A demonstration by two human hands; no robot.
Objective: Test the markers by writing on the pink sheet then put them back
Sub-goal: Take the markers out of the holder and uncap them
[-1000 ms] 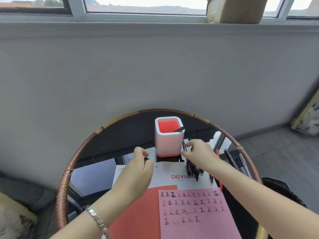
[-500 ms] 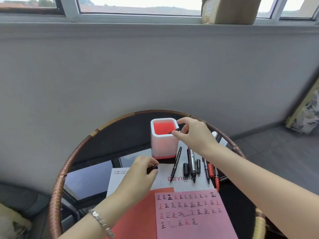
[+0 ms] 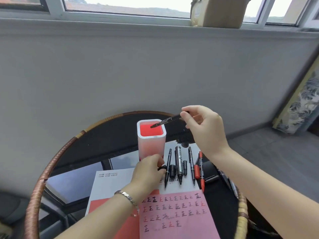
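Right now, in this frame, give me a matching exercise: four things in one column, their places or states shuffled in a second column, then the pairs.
Things
1. right hand
2. left hand
3. pink sheet
4. box

Places or states
A. stands on the windowsill
B. pinches a black marker, its tip at the cup's opening
C. lies on the table nearest the person, rows of characters written on it
D. pinches a small black cap by the cup's base

Pairs: 1-B, 2-D, 3-C, 4-A

Markers (image 3: 179,163) in front of holder (image 3: 151,145) — sheet (image 3: 176,219) nearest, on tbl (image 3: 51,163).
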